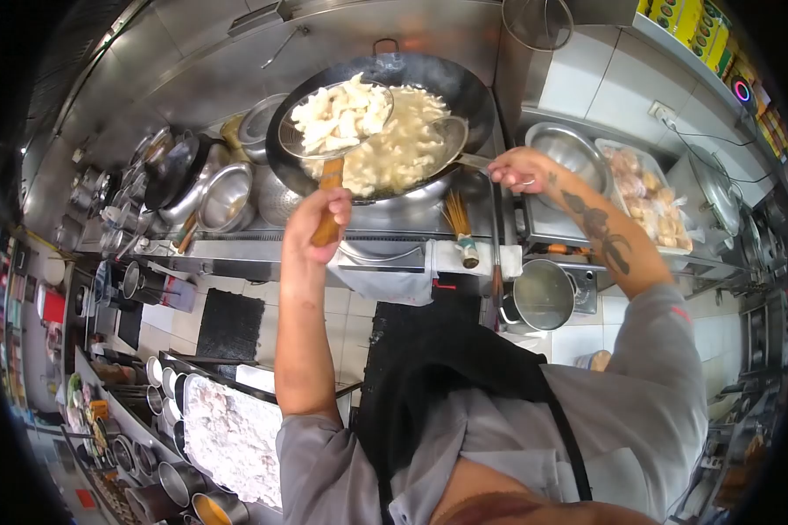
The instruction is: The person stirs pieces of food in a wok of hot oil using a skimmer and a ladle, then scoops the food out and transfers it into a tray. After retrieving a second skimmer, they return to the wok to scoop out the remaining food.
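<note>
My left hand point(322, 219) is wrapped round the wooden handle of a strainer point(331, 171). Pale battered pieces point(341, 116) are heaped in its wire bowl, held over the left side of a large black wok point(477, 96). More such pieces point(385, 166) float in bubbling oil in the wok. On the right, my right hand point(521, 169) grips the handle of a metal ladle point(451, 140), its round bowl at the wok's right inner side, partly in the oil. A bamboo brush point(459, 229) stands just below the wok's front edge.
Steel bowls point(226, 197) and pans crowd the counter left of the wok. To the right are a steel bowl point(569, 144), a tray of bagged food point(648, 197) and a pot of liquid point(543, 295). A tray of white floury food point(228, 437) lies behind on the left.
</note>
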Tool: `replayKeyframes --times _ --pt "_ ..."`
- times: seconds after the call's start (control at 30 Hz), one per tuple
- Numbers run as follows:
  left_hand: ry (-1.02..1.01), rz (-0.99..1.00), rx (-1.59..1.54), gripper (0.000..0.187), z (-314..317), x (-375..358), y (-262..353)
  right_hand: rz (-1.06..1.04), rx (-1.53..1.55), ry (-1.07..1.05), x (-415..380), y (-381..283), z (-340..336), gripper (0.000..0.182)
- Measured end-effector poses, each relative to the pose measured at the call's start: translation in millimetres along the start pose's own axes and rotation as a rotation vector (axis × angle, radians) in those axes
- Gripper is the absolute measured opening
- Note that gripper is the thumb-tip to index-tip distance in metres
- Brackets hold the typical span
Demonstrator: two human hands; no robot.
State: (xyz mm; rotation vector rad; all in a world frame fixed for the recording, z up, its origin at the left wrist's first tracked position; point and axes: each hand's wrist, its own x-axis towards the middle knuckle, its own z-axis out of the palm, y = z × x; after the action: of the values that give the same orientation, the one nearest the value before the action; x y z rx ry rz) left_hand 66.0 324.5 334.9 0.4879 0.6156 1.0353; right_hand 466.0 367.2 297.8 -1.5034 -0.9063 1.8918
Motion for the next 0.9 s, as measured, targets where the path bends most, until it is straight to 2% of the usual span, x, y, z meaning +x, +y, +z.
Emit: replayKeyframes --times 0.1,0.17,0.2,0.47,0.57,0.7,0.8,0.9 --pt "0.014 0.001 0.034 0.014 -7.3 -1.8 -3.4 0.009 0.148 -0.129 40.3 18.9 19.3 0.008" --pt "0.017 0.016 0.059 0.013 -10.7 -8.6 -1.6 -0.05 0.178 -0.136 48.1 26.3 36.1 0.008" --pt "0.025 0.027 0.065 0.012 -9.8 -16.1 -2.3 -0.068 0.192 -0.069 49.3 28.7 41.2 0.009" --pt "0.081 0.027 0.044 0.009 -11.7 -19.4 -0.3 -0.163 0.337 -0.185 70.6 42.4 30.0 0.01" --pt "0.095 0.017 0.032 0.014 -17.6 -17.8 2.9 -0.186 0.392 -0.087 44.8 45.6 32.0 0.011" --pt "0.125 0.008 0.059 0.017 -26.4 -8.2 0.8 -0.255 0.348 -0.12 29.0 57.6 14.3 0.014" --pt "0.112 0.012 0.106 0.009 -28.4 -12.6 3.5 -0.292 0.28 -0.126 -1.4 70.6 2.4 0.014" --pt "0.142 0.001 0.131 0.009 -28.8 -6.9 3.9 -0.314 0.411 -0.148 -10.7 90.1 -9.9 0.015"
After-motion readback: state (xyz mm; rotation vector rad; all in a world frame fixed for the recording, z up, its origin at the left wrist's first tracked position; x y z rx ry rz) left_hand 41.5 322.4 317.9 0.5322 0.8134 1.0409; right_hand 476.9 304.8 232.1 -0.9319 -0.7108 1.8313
